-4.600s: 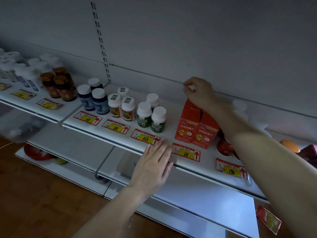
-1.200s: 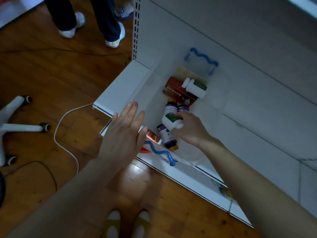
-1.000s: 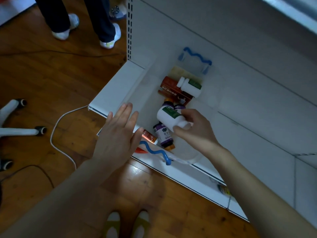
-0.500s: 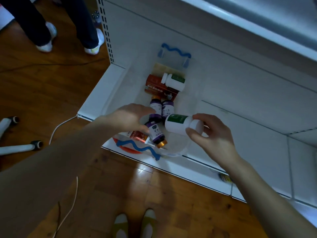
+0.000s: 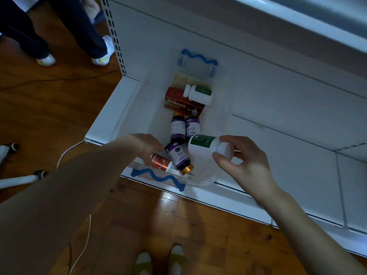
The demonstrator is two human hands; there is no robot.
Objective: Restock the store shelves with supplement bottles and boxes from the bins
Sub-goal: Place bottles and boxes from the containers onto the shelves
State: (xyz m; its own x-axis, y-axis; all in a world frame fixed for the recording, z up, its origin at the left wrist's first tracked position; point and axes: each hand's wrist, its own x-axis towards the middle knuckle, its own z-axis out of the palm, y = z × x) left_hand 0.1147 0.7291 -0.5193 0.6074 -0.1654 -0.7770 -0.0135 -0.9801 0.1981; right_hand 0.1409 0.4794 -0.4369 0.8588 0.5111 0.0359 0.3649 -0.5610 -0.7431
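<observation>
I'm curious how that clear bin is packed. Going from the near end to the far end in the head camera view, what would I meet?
Near blue wavy handle → red can → purple-labelled bottle with a gold cap → two purple-labelled bottles side by side → red box → far blue wavy handle.

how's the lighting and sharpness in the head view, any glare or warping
Head view: dim and bluish overall; a bright glare patch on the wood floor below the bin; wide-angle bending of the shelf edges; bottle labels soft, small print unreadable; left hand slightly blurred, right hand sharper.
</observation>
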